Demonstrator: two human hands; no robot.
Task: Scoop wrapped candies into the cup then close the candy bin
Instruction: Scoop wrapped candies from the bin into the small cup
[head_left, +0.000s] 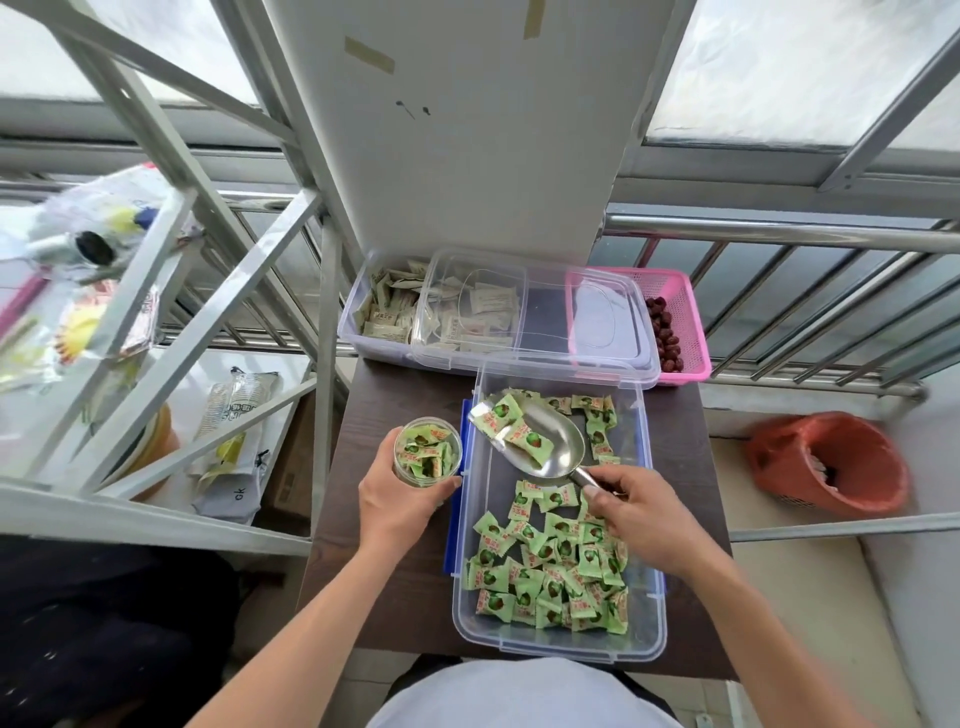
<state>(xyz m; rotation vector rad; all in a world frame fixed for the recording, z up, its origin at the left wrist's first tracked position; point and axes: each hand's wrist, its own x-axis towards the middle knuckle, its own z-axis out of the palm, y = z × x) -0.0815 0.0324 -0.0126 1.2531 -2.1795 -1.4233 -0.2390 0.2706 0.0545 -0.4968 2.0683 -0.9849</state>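
Left hand (397, 501) grip wrapped around candy-filled cup (427, 451) just left of bin (647, 618), right hand (636, 519) grip pinching scoop (550, 447) handle, scoop holding candies (511, 428) above bin

Place: enclosed home balcony
Evidence: metal railing (779, 234) under frosted windows (779, 67); small dark table (395, 519); red waste basket (826, 467) on floor; metal rack (156, 291) with bagged supplies

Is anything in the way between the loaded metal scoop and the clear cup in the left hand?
Nothing visible blocks it. The silver metal scoop, held by the right hand, carries green wrapped candies over the clear plastic candy bin. Only the bin's left wall separates it from the clear plastic cup in the left hand.
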